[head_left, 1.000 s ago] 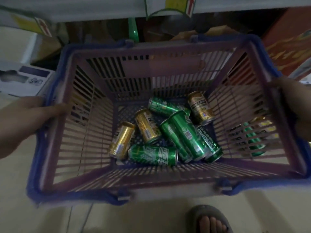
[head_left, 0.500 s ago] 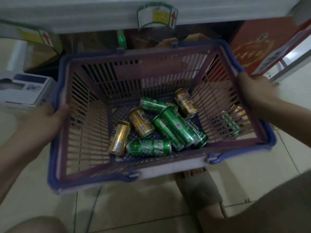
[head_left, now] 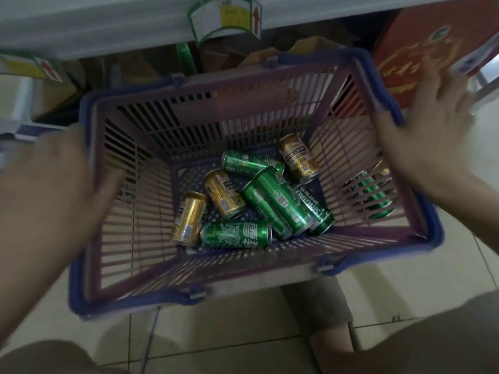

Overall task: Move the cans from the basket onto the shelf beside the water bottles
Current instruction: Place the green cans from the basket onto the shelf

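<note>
A purple slatted basket with a blue rim (head_left: pixel 272 276) sits low over the tiled floor, in front of a shelf. Several green cans (head_left: pixel 280 201) and gold cans (head_left: pixel 189 217) lie on their sides on its bottom. My left hand (head_left: pixel 51 190) hovers blurred over the left rim, fingers apart and holding nothing. My right hand (head_left: pixel 429 130) is at the right rim, fingers spread, not gripping it. No water bottles are in view.
The white shelf edge (head_left: pixel 108 28) with a price label (head_left: pixel 224 17) runs along the top, cartons stored beneath it. A red carton (head_left: pixel 421 49) stands at the upper right. Another green can (head_left: pixel 372 195) shows through the basket's right wall. My sandalled foot (head_left: pixel 318 300) is just below the basket.
The basket has come down and away from the camera towards the floor. Both hands, which gripped its side rims, have let go and opened.
</note>
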